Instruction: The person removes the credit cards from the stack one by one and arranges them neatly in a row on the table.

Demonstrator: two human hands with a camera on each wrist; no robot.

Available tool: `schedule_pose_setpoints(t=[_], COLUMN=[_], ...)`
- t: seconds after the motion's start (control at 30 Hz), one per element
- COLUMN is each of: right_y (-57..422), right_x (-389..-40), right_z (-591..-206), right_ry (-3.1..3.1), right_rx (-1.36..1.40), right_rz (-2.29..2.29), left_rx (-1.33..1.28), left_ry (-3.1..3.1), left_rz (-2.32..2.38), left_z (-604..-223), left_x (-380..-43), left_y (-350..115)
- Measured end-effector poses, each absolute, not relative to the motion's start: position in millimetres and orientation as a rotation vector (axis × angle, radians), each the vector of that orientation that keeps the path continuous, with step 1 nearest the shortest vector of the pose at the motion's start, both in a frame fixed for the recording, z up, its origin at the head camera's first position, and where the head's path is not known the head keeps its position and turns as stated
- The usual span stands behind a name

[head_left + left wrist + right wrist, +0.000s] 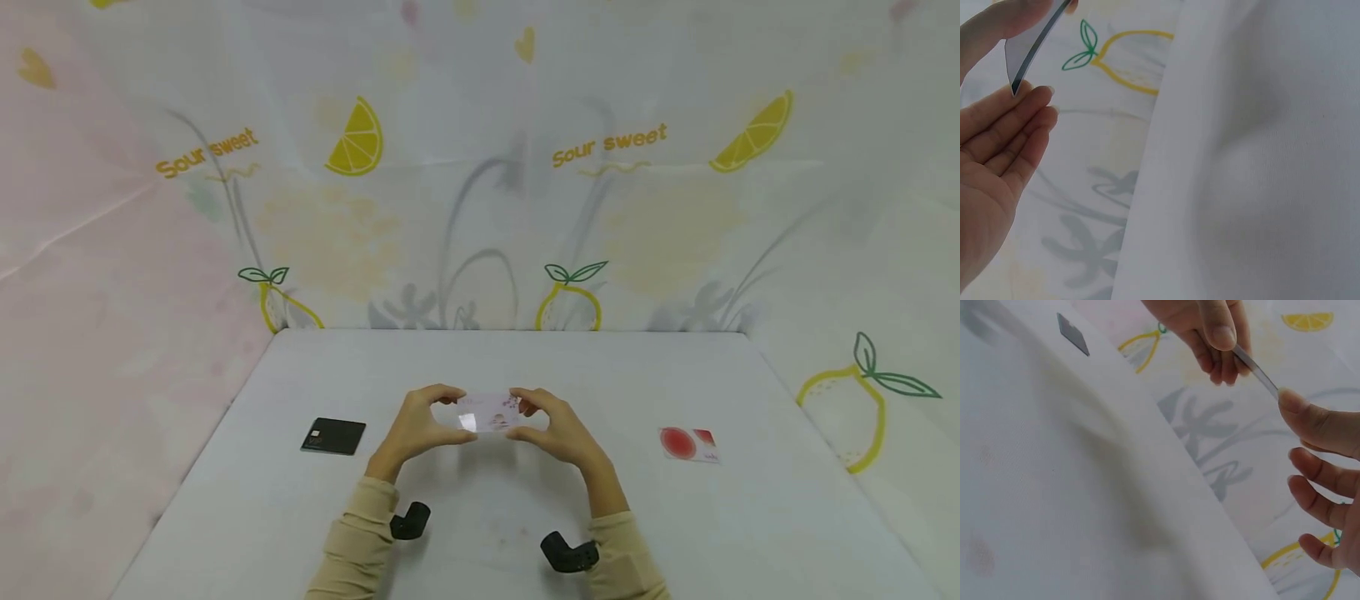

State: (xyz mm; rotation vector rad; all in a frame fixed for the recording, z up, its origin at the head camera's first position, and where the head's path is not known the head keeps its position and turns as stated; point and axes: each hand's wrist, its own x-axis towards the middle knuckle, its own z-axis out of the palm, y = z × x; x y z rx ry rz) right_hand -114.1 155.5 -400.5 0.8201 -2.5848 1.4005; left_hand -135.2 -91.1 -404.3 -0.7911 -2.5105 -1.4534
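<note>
Between both hands, raised over the white table, is a thin clear card (489, 412) with a pink floral print. My left hand (422, 423) pinches its left end between thumb and fingers, and my right hand (557, 425) pinches its right end the same way. From the right wrist view the card (1257, 372) shows edge-on, slightly bowed, with a thumb on each end. In the left wrist view its corner (1016, 84) meets the left fingers, the other fingers lying loosely together below it.
A black card (333, 436) with a chip lies on the table (480, 358) to the left. To the right lies a white card with a red circle (690, 445). Lemon-printed cloth (465, 208) hangs behind and at the sides. Black wrist-camera mounts (411, 521) stick out from both sleeves.
</note>
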Motion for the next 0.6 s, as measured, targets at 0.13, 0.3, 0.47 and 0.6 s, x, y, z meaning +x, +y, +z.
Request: schedule_pose_setpoints(t=[0.13,0.3,0.47,0.6], right_y=[161.7,168.2,174.5,181.1], right_x=[-113.2,-111.2,-109.5,-108.5], right_z=[-400.6,-400.0,-399.3,-398.4], right_ry=[-2.588,-2.611,-2.621,-2.617], right_rx=[0.796,0.779,0.764,0.753], right_rz=[1.383,1.374,1.367,1.349], left_rx=[-0.802,-0.825,-0.846,-0.889], left_ry=[-2.506,-2.515,-2.501,-2.468], left_rz=[-1.437,-1.424,-1.449,-1.436], left_z=[-403.7,-405.4,-405.3,-405.0], left_x=[-135.4,-136.3,-137.1,-138.4], left_y=[-84.6,-78.1,-70.6,-64.2])
